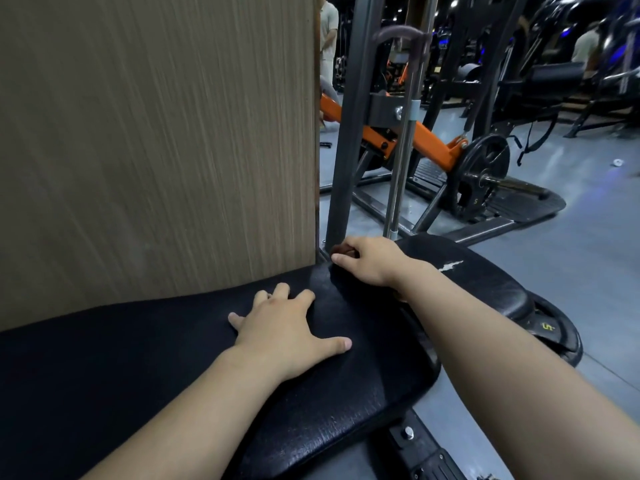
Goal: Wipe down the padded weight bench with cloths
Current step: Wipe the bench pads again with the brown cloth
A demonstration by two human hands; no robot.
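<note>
The left hand (pixel 287 327) lies flat, fingers spread, on the bench pad (pixel 346 393). At one o'clock from it the right hand (pixel 370 261) curls over a dark brownish wad (pixel 343 251), probably the cloth: soft and light, best bunched in the palm. The vinyl looks slick and cracked, and a white tear (pixel 450 265) at three o'clock may snag. A wood-grain panel (pixel 156 133) rises at ten o'clock and a steel upright (pixel 346 150) at twelve.

you were in a gym. you leaned over a black padded bench (pixel 346 393) by a wood-grain wall (pixel 156 133). beyond it stood a steel rack post (pixel 349 133), an orange machine (pixel 433 143) loaded with a plate (pixel 485 174), and more dark machines (pixel 554 74) on a grey floor (pixel 588 254).
</note>
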